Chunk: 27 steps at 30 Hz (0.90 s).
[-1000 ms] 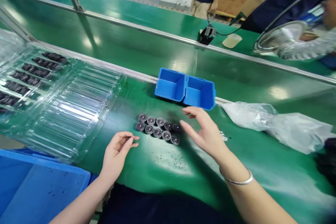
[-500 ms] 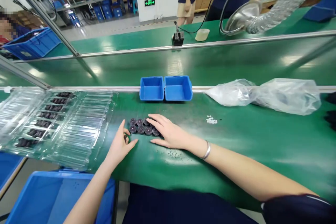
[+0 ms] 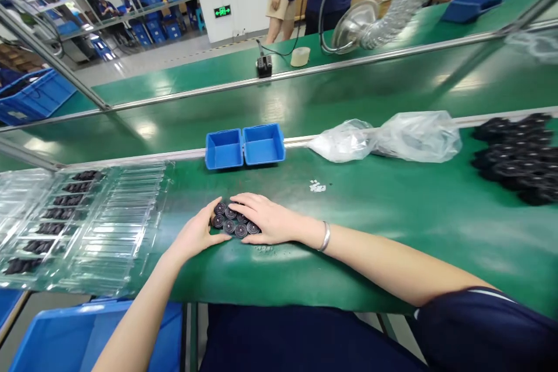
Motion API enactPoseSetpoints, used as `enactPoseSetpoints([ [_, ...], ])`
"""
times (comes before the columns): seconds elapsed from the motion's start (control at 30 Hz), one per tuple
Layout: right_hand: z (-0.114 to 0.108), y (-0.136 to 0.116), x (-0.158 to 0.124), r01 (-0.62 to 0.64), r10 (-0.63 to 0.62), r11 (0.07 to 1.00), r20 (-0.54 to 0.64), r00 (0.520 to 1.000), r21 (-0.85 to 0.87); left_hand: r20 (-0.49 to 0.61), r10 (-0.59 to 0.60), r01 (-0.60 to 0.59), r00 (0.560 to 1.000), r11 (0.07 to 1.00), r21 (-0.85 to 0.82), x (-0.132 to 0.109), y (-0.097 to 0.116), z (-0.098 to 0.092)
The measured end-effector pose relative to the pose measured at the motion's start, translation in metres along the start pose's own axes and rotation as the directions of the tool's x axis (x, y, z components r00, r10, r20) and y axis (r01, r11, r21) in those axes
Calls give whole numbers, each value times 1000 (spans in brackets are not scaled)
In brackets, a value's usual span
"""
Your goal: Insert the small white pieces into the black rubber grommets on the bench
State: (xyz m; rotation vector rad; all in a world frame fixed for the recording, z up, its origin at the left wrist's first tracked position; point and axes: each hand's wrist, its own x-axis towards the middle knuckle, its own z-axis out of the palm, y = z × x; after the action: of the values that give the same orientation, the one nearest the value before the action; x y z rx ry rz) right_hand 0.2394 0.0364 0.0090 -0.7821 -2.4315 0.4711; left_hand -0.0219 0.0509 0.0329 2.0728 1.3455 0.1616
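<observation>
Two rows of small black round parts [image 3: 229, 226] with ringed tops stand close together on the green work surface. My left hand [image 3: 194, 236] curves round their left end, thumb along the near side and fingers on the far side. Over the right end lies my right hand [image 3: 271, 221], its fingers across the back row and its thumb at the front, so some parts are hidden. Both hands press the group from its two ends. To the left, a clear plastic tray [image 3: 117, 221] has black parts [image 3: 52, 228] in one column of its slots.
Two blue bins [image 3: 224, 165] stand behind the parts. White scraps [image 3: 318, 188] and clear plastic bags [image 3: 414, 139] lie to the right, with a pile of black parts [image 3: 518, 157] beyond. A blue crate [image 3: 56, 331] sits below the table's front edge. A metal rail [image 3: 192, 97] runs across the back.
My left hand has moved right and closed against the left end of the black round parts. The rows are now slightly skewed. The view has swung right, bringing the black pile further in.
</observation>
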Motion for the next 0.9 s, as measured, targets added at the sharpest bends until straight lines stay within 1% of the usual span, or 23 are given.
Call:
enactPoseSetpoints([
  [0.1, -11, -8, -25, -3, 4, 999, 18, 1000, -31, 50, 67, -66, 997, 998, -24, 3, 14, 25],
  [0.17, -19, -14, -50, -11, 13, 998, 28, 1000, -66, 72, 97, -94, 993, 995, -43, 5, 27, 47],
  [0.23, -28, -19, -81, -31, 34, 994, 27, 999, -104, 112, 109, -107, 988, 994, -21, 9, 46, 69],
  [0.33, -45, -29, -133, -104, 107, 983, 13, 994, -153, 211, 153, -160, 966, 987, 18, 21, 88, 97],
  [0.43, -66, -37, -186, -241, 235, 951, -56, 970, -193, 283, 275, -296, 919, 955, 31, 45, 144, 122],
  [0.5, -83, -38, -220, -353, 333, 907, -123, 935, -228, 303, 388, -415, 870, 909, 27, 70, 184, 140],
  [0.57, -101, -35, -252, -456, 414, 849, -201, 888, -267, 305, 467, -498, 830, 867, 28, 99, 224, 159],
  [0.63, -119, -28, -283, -552, 477, 779, -288, 830, -299, 297, 507, -538, 810, 843, 29, 125, 260, 178],
  [0.7, -135, -20, -312, -635, 525, 703, -368, 768, -320, 278, 526, -555, 804, 831, 33, 143, 286, 196],
  [0.73, -141, -17, -325, -667, 543, 668, -397, 740, -330, 267, 533, -561, 803, 827, 38, 149, 295, 202],
  [0.8, -151, -11, -345, -712, 564, 610, -439, 699, -349, 241, 550, -576, 800, 816, 47, 153, 302, 211],
  [0.9, -158, -4, -364, -767, 571, 517, -514, 640, -380, 200, 595, -613, 779, 789, 42, 148, 295, 214],
])
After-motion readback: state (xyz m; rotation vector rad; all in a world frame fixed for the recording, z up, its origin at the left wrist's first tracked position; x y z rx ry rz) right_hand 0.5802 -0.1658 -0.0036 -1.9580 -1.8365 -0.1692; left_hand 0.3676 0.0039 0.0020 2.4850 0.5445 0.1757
